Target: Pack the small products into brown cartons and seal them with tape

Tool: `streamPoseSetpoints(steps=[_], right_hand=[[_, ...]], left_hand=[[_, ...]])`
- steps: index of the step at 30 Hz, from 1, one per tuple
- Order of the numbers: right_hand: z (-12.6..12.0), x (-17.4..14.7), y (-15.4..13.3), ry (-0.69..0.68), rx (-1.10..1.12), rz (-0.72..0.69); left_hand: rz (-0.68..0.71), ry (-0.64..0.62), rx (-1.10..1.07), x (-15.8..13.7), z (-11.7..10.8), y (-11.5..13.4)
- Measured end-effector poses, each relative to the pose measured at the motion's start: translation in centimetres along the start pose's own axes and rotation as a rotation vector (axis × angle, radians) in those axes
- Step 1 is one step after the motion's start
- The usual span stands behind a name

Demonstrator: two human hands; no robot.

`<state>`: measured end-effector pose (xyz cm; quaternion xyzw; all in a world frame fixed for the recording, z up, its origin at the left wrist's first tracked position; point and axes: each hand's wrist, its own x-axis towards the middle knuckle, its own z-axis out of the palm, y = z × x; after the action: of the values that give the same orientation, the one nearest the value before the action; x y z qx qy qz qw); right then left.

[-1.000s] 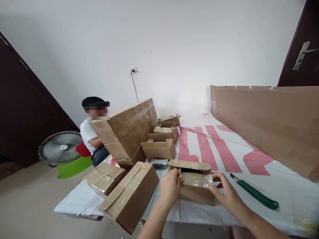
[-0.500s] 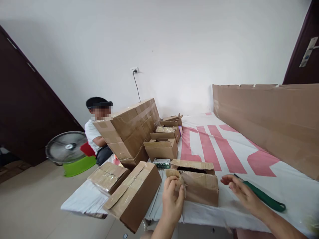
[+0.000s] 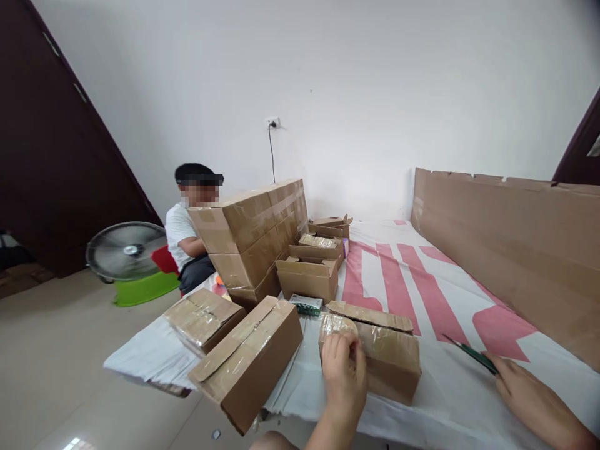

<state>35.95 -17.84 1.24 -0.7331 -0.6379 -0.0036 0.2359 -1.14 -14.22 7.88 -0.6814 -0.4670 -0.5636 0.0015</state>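
My left hand is closed at the near left end of a brown cardboard box, its fingers pressed on the taped end flap. Part of that flap is hidden behind the fingers. The box's top flap is slightly raised along its far side. Over the cloth at the right, my right hand grips a green-handled knife, its thin pointed blade directed left toward the box. The blade is clear of the cardboard.
Two taped boxes lie to the left. Behind stand several opened boxes, a small green-and-white packet and a stack of cartons. A person sits beyond, near a fan. A cardboard panel borders the right.
My right hand has taken hold of the knife, which lay on the cloth, and lifted it. The left hand stays at the flap, its fingers now further over it. The view has shifted slightly.
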Motion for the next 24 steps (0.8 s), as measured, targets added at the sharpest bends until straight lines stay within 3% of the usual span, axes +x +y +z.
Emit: streamPoseSetpoints(steps=[4, 9, 13, 18, 24], right_hand=[[-5.9, 4.7, -7.1, -0.074, 0.085, -0.06], [-11.7, 10.2, -19.6, -0.307, 0.111, -0.61], [-11.9, 13.0, -26.1, -0.436, -0.058, -0.937], [-10.6, 14.2, -28.1, -0.481, -0.233, -1.077], [-11.6, 14.3, -26.7, -0.496, -0.287, -1.046]], left_hand=[[0.021, 0.064, -0.024, -0.5, 0.6, -0.1], [-0.007, 0.079, -0.044, -0.9, 1.0, -0.8], [-0.022, 0.09, -0.095, -1.0, 1.1, -1.2], [-0.082, 0.076, -0.189, -1.2, 0.9, -1.3], [-0.14, 0.087, -0.312, -1.1, 0.9, -1.0]])
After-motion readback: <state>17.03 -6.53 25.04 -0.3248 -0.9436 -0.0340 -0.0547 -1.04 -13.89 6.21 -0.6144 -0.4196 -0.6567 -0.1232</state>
